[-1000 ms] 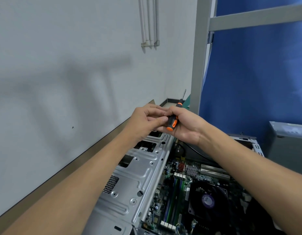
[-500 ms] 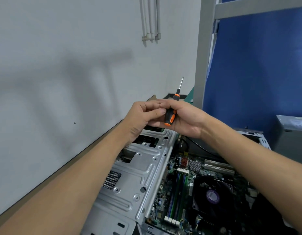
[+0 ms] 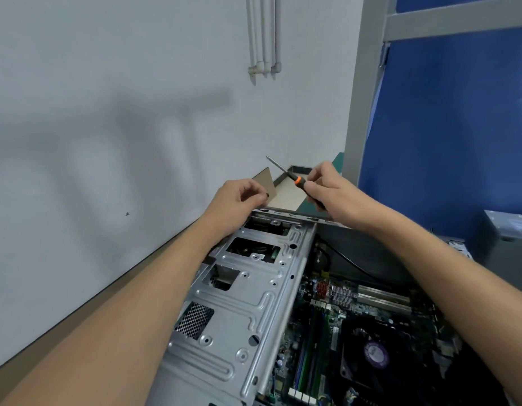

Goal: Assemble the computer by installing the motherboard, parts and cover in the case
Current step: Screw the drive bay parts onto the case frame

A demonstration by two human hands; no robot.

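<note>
Apart now, both hands hovered over the case's (image 3: 245, 303) far edge. The right hand (image 3: 330, 191) gripped the screwdriver (image 3: 295, 180), its long axis slanting up-left, tip in open air toward the wall (image 3: 136, 112). The left hand (image 3: 239, 197) pinched a small dark piece (image 3: 266, 196).

Left hand (image 3: 238, 200), right hand (image 3: 331, 197): fingers (image 3: 314, 183) curled
</note>
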